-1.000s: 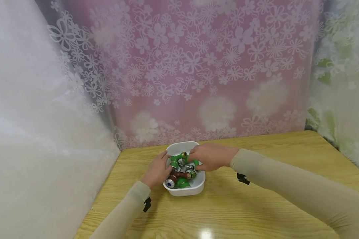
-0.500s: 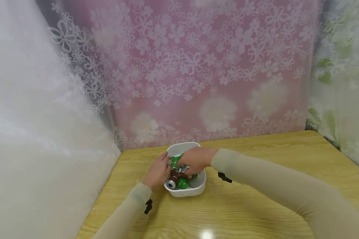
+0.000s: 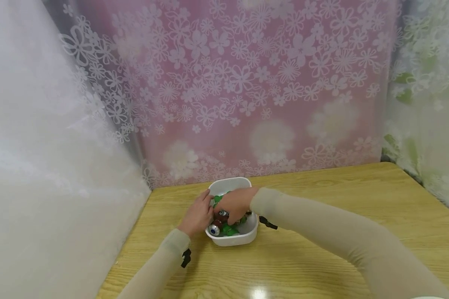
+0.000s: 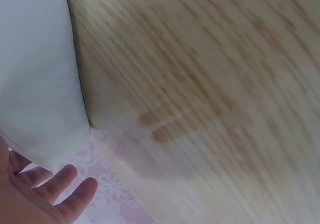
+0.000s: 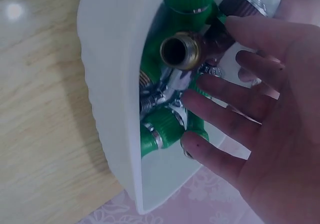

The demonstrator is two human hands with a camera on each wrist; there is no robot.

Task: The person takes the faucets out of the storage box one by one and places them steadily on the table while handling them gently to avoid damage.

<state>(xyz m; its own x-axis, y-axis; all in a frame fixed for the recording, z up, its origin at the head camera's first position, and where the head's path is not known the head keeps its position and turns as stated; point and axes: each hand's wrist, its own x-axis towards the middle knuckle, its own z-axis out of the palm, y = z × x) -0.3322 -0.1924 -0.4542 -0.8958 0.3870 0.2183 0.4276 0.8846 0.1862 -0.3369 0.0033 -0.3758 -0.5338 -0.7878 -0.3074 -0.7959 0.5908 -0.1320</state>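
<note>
A white plastic basin (image 3: 233, 241) holds several plumbing valves and fittings. Among them are a green valve (image 3: 230, 230) and a brown valve (image 3: 214, 229) with a chrome, blue-dotted cap. My left hand (image 3: 197, 215) grips the basin's left rim, thumb over the edge; its fingers (image 4: 79, 196) show beside the outer wall in the left wrist view. Inside the basin, my right hand (image 3: 236, 203) reaches over the pieces with fingers extended and spread. In the right wrist view its fingertips overlap the brown valve's threaded body (image 5: 192, 51), a chrome fitting (image 5: 172, 86) and a green piece (image 5: 167, 126).
The basin stands on a wood-grain table (image 3: 303, 257), near its back left. A pink flowered curtain (image 3: 239, 83) hangs behind the table, with a pale sheet (image 3: 60, 166) on the left and a green-patterned one (image 3: 426, 108) on the right.
My right hand has moved left and toward me, from the basin's right rim to over the brown valve, covering more of the pieces. The left hand stays at the rim.
</note>
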